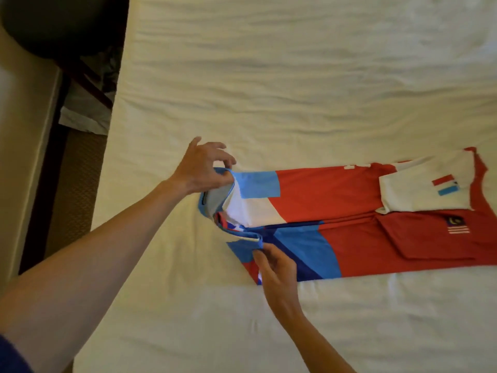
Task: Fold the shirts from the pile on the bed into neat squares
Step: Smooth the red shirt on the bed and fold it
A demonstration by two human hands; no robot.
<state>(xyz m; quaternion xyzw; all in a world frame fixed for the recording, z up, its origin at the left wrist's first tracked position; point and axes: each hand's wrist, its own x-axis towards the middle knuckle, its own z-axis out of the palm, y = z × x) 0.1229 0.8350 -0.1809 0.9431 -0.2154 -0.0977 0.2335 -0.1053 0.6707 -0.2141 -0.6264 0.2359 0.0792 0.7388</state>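
Both hands pinch the hem end of the shirt (336,211): the left hand (203,168) lifts the far corner between thumb and fingers, the right hand (274,265) nips the near corner. Red, white and blue, the shirt lies flat in a long strip, sleeves folded in, on the bed (295,76) with its wrinkled white sheet.

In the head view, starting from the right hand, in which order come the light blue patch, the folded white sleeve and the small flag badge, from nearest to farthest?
Measured from the right hand, which pinches the shirt's hem on the near side:
1. Light blue patch, at the hem end, near the left hand.
2. Folded white sleeve, on the far side towards the collar end.
3. Small flag badge, on the red sleeve at the collar end.
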